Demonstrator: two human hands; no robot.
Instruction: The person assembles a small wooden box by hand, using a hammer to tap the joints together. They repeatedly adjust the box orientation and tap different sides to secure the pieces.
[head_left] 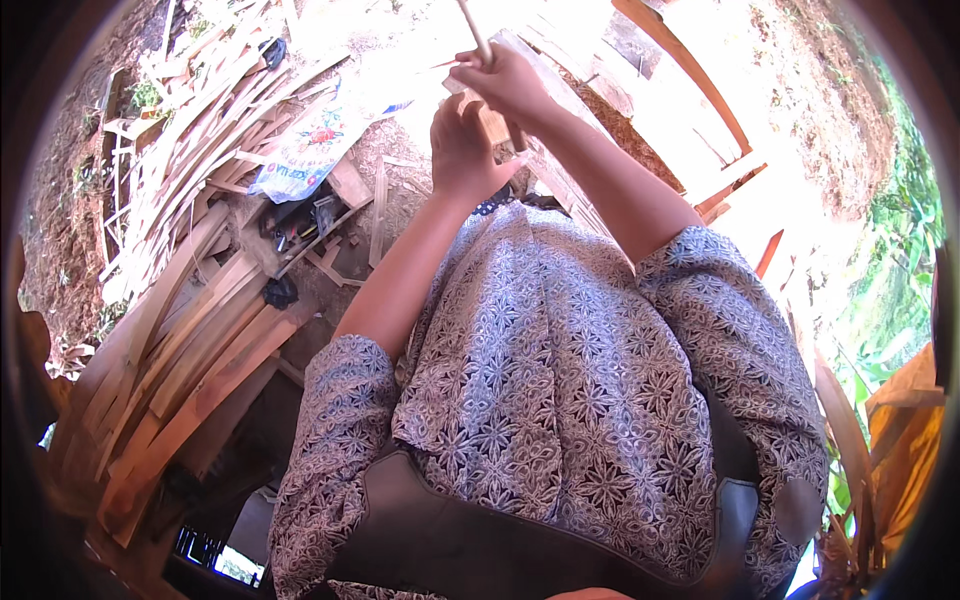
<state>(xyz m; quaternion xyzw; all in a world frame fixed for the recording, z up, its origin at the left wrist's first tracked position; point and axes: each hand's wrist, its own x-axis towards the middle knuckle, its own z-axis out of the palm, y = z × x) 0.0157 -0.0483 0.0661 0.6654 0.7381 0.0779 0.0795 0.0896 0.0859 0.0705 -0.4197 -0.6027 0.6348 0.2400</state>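
My right hand point(505, 85) is closed round a pale, thin rod point(476, 32), which sticks up past the fingers toward the top edge. What is at the rod's other end I cannot make out. Just below and to the left, my left hand point(463, 150) grips a light wooden block point(494, 124), fingers along its left side and thumb stretched out to the right. The block lies between the two hands, partly covered by them. A short brown piece point(517, 137) shows under my right wrist. A long wooden beam point(560, 105) runs beneath my right forearm.
Piled wood strips point(190, 150) spread over the ground at left, with longer planks point(190, 370) nearer. A printed plastic sack point(315, 145) lies beside dark tools point(305, 222). A curved board point(700, 75) lies at upper right. Green plants point(900, 240) grow at the right edge.
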